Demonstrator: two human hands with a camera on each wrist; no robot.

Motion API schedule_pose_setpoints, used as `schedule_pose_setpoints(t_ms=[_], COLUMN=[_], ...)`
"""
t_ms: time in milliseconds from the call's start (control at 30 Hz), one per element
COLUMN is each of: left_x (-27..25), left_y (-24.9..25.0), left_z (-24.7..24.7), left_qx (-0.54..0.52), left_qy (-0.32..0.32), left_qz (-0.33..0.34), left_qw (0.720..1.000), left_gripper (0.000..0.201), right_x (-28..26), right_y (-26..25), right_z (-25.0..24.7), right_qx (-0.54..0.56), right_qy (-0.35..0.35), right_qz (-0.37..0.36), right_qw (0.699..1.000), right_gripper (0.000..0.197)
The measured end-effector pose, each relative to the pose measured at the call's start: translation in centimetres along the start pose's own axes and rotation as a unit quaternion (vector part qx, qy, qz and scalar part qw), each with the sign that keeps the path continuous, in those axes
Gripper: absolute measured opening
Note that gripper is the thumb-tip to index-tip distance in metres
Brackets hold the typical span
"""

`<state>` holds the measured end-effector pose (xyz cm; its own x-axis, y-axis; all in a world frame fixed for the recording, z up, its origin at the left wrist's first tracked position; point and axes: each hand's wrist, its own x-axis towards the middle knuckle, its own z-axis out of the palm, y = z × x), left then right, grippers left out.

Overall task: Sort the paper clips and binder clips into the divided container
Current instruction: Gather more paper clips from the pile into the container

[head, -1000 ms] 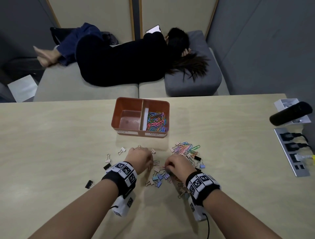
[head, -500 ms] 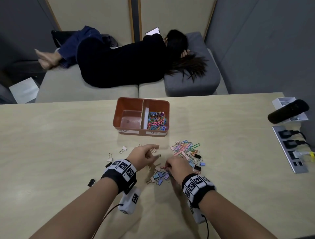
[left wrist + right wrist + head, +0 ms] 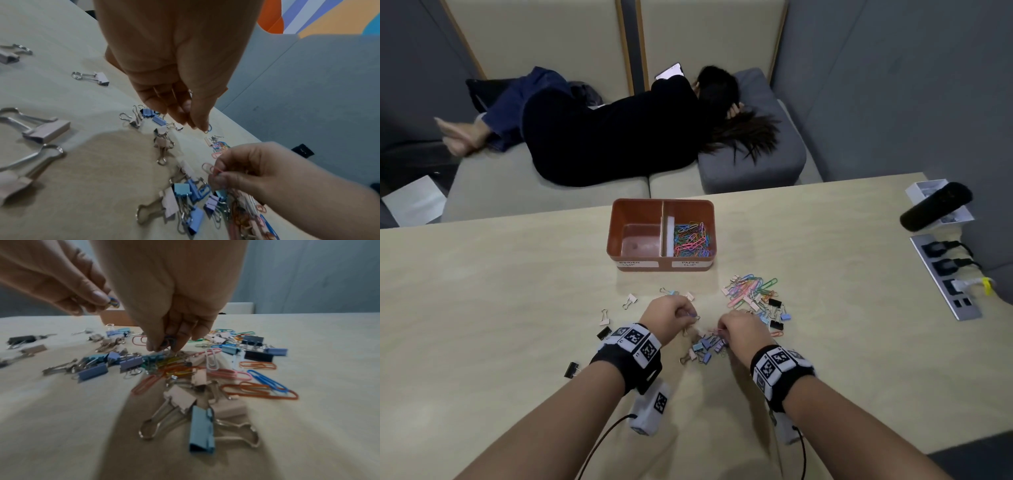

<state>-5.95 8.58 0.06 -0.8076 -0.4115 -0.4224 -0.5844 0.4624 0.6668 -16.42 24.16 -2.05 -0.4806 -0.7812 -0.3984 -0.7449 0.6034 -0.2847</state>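
Hands both pinching paper clips: left hand [image 3: 671,312] one, right hand [image 3: 739,330] several, above pile [image 3: 753,298] on surface. Container [image 3: 661,263] beyond. Risk I see: snagged binder clips riding along into wrong compartment.

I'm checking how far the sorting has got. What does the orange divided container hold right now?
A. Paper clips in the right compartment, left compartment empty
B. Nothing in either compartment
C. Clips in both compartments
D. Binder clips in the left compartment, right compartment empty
A: in the head view the orange divided container has coloured paper clips piled in its right compartment, while the left compartment shows only its bare floor.
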Motion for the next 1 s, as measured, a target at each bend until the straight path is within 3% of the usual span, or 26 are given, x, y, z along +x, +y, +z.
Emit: schedule_pose_setpoints(t_ms=[167, 267, 467, 833, 1000], left_x=[0.9, 1.8, 4.3, 6.7, 6.8], left_y=[1.1, 2.3, 4.8, 6.3, 6.6], left_z=[1.3, 2.7, 5.2, 8.2, 8.4], left_qx=[0.002, 0.006, -0.015, 0.038, 0.083], left_qy=[-0.014, -0.019, 0.002, 0.08, 0.07], left_qz=[0.01, 0.01, -0.029, -0.053, -0.053], left_qw=[1.0, 1.0, 0.999, 0.995, 0.993], left_gripper=[0.004, 0.005, 0.026, 0.012, 0.009], right_x=[-1.3, -1.5, -0.1, 2.4, 2.6], right_y=[1.8, 3.3, 5.9, 8.7, 9.4], right_z=[-1.4, -2.1, -4.1, -5.2, -5.0], right_qx=[0.108, 0.141, 0.116, 0.129, 0.135], right_qy=[0.065, 0.087, 0.087, 0.061, 0.049], right_qz=[0.1, 0.124, 0.115, 0.069, 0.056], right_qw=[0.987, 0.978, 0.983, 0.987, 0.988], right_gripper=[0.015, 0.016, 0.018, 0.017, 0.017])
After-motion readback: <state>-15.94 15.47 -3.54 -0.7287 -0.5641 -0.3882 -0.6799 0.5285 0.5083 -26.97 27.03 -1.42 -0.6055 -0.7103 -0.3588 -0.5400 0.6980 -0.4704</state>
